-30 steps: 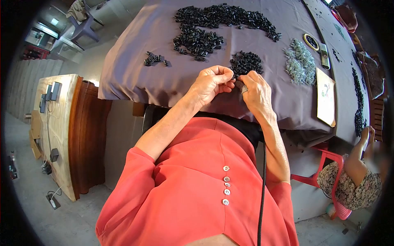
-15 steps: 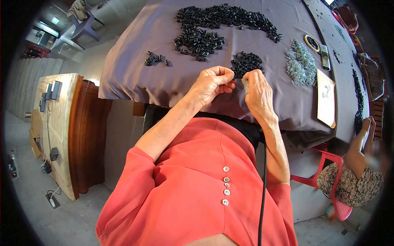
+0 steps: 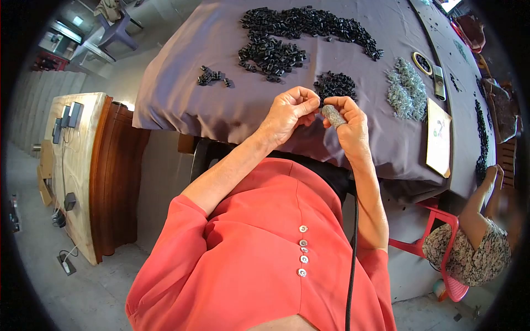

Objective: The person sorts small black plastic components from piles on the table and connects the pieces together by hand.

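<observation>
My left hand (image 3: 288, 115) is closed in a pinch at the near edge of the cloth-covered table. A small dark bit shows at its fingertips, too small to name. Close beside it, my right hand (image 3: 351, 122) is also closed, fingers bent toward the left fingertips. A grey wrap (image 3: 333, 116) covers its thumb. Whatever the right fingers hold is hidden. Just beyond both hands lies a small pile of little black pieces (image 3: 335, 84). Larger piles of similar black pieces (image 3: 273, 57) spread farther back, with a few loose pieces (image 3: 210, 76) to the left.
Right of the hands lie a heap of small clear-grey pieces (image 3: 407, 91), a tape roll (image 3: 422, 63), a phone-like device (image 3: 439, 83) and a board (image 3: 438, 138). Another person (image 3: 469, 243) sits at the right by a red chair (image 3: 450, 243). A wooden cabinet (image 3: 116, 182) stands left.
My right hand has turned, so the grey-wrapped thumb now faces up. Both hands stay close together near the table edge, and the view has shifted slightly.
</observation>
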`<state>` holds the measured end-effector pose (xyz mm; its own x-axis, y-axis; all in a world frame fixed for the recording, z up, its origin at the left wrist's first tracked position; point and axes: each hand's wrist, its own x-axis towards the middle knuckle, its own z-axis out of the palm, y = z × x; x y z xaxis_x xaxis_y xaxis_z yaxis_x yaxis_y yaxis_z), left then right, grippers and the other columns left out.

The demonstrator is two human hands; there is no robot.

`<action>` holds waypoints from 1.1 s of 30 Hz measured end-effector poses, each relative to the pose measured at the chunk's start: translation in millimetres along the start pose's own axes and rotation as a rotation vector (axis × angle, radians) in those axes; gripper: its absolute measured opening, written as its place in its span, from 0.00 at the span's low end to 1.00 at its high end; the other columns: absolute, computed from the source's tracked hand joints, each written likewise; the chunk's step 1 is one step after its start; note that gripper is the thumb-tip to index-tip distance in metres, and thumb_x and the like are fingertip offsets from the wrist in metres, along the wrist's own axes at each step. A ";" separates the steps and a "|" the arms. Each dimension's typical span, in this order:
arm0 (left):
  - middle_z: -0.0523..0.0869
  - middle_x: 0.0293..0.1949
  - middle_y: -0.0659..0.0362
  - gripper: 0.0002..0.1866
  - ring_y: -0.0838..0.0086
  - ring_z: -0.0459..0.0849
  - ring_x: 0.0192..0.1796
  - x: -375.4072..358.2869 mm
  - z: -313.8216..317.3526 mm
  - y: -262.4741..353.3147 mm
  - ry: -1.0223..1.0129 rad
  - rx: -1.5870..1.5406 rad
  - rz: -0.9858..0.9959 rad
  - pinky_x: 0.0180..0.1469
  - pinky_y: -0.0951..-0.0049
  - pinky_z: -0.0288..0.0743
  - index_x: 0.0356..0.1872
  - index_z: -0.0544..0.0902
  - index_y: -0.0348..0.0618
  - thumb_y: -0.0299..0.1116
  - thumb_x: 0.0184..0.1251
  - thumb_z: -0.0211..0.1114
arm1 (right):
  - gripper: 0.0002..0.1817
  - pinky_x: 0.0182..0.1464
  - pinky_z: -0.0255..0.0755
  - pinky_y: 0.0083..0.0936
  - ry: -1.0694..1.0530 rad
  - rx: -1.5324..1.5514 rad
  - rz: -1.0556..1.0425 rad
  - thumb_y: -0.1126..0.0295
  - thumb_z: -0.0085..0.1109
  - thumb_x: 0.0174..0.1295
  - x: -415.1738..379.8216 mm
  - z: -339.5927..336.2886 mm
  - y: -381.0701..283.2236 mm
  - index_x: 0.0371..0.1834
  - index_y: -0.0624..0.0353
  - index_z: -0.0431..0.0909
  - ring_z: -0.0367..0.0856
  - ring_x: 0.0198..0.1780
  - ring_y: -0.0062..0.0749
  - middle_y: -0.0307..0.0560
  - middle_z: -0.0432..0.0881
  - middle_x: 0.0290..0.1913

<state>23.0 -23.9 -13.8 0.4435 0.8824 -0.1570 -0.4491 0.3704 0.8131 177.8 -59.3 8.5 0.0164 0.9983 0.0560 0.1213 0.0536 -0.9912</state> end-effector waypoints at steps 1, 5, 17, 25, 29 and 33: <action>0.79 0.28 0.64 0.05 0.82 0.76 0.27 -0.1 -0.1 -0.3 -0.005 -0.003 0.006 0.31 0.82 0.70 0.35 0.77 0.44 0.32 0.61 0.62 | 0.11 0.33 0.70 0.16 -0.005 0.004 0.005 0.85 0.47 0.53 0.0 0.5 1.1 0.39 0.65 0.75 0.74 0.29 0.18 0.40 0.79 0.30; 0.79 0.27 0.64 0.05 0.82 0.76 0.27 -1.3 2.4 1.0 0.003 -0.010 0.021 0.30 0.84 0.71 0.34 0.77 0.42 0.31 0.62 0.62 | 0.10 0.34 0.70 0.16 -0.014 0.033 0.017 0.85 0.49 0.53 0.3 1.1 3.8 0.37 0.64 0.75 0.74 0.29 0.18 0.39 0.78 0.30; 0.81 0.28 0.61 0.03 0.81 0.78 0.28 -4.3 6.8 9.6 -0.059 0.252 0.142 0.29 0.82 0.73 0.34 0.78 0.39 0.26 0.62 0.60 | 0.04 0.34 0.70 0.16 -0.036 0.181 0.009 0.80 0.54 0.58 0.3 -2.2 -1.2 0.35 0.64 0.74 0.75 0.30 0.18 0.39 0.79 0.29; 0.79 0.28 0.63 0.01 0.84 0.74 0.28 -8.6 12.1 16.3 -0.108 0.431 0.229 0.30 0.83 0.71 0.33 0.77 0.39 0.22 0.62 0.58 | 0.02 0.32 0.70 0.17 -0.102 0.224 -0.001 0.80 0.56 0.56 1.6 -9.9 -0.5 0.33 0.64 0.75 0.76 0.29 0.19 0.41 0.79 0.29; 0.78 0.28 0.64 0.02 0.85 0.73 0.28 -8.9 10.5 18.9 -0.176 0.422 0.232 0.31 0.84 0.70 0.33 0.76 0.39 0.21 0.62 0.57 | 0.03 0.31 0.69 0.16 -0.134 0.369 0.075 0.79 0.59 0.54 -0.1 -10.1 -1.6 0.31 0.64 0.75 0.76 0.27 0.20 0.41 0.79 0.27; 0.78 0.28 0.64 0.01 0.85 0.73 0.29 -13.7 12.9 27.7 -0.316 0.388 0.213 0.31 0.83 0.69 0.33 0.76 0.39 0.22 0.62 0.58 | 0.06 0.30 0.68 0.15 -0.246 0.555 0.037 0.78 0.62 0.52 -1.4 -12.3 -3.6 0.27 0.63 0.73 0.74 0.26 0.21 0.41 0.77 0.27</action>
<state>14.5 -29.5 18.1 0.6129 0.7736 0.1612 -0.2614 0.0060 0.9652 189.5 -61.2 13.4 -0.2273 0.9722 0.0565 -0.4120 -0.0434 -0.9102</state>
